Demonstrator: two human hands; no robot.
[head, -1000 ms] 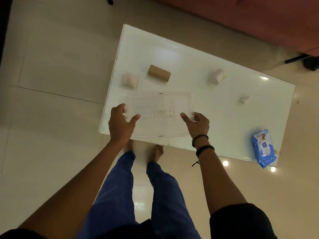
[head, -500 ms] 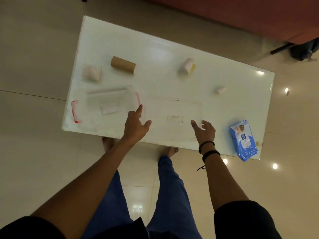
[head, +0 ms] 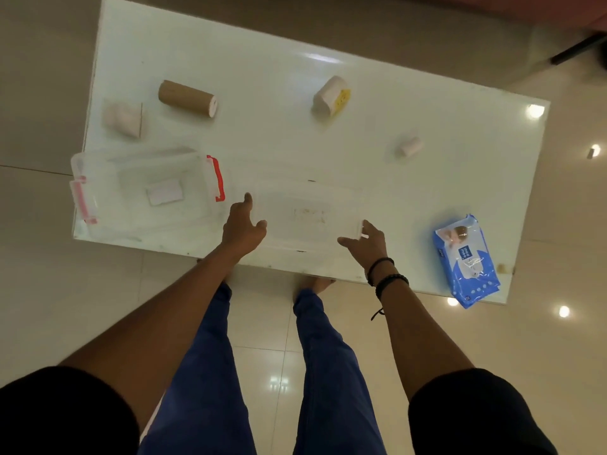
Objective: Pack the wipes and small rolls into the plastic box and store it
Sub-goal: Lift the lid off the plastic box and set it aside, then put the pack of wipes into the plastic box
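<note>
The left hand [head: 242, 224] is at the left end of the clear lid [head: 308, 216]. Its fingers are spread wide and it grips nothing. The right hand [head: 366, 239] is at the right end of the lid, fingers loosely spread too; I cannot tell if they pinch the edge. The lid lies flat on the white table [head: 295, 126].

Left of the lid stands the plastic box [head: 144, 192] with red handles, open on top. Right of the lid, near the table corner, lies the blue pack of wipes [head: 466, 261]. Behind the lid are the small rolls: a brown roll [head: 187, 98], a pink roll [head: 123, 119], a white and yellow roll [head: 331, 96] and a tiny white roll [head: 409, 146].
</note>
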